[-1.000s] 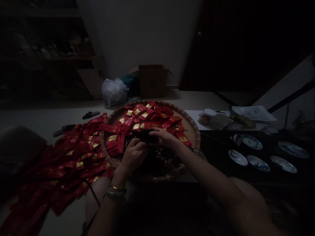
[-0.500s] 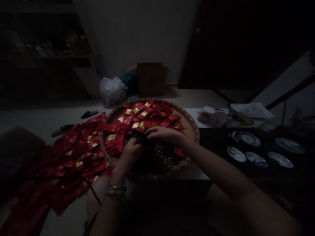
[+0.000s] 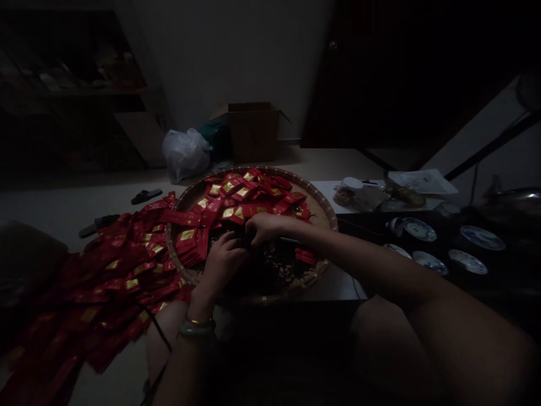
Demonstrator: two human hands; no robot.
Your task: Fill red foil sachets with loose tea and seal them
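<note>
Dark loose material (image 3: 276,270) in round woven tray (image 3: 329,213), near side, in front of red packets (image 3: 243,193).
Left hand (image 3: 224,258) and right hand (image 3: 266,227) close together over it, fingers curled; whether either grips anything cannot be told in the gloom.

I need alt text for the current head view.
The left hand and right hand are close together over dark loose material in a round woven tray, which holds red packets. More packets lie heaped at left; patterned dishes at right.
</note>
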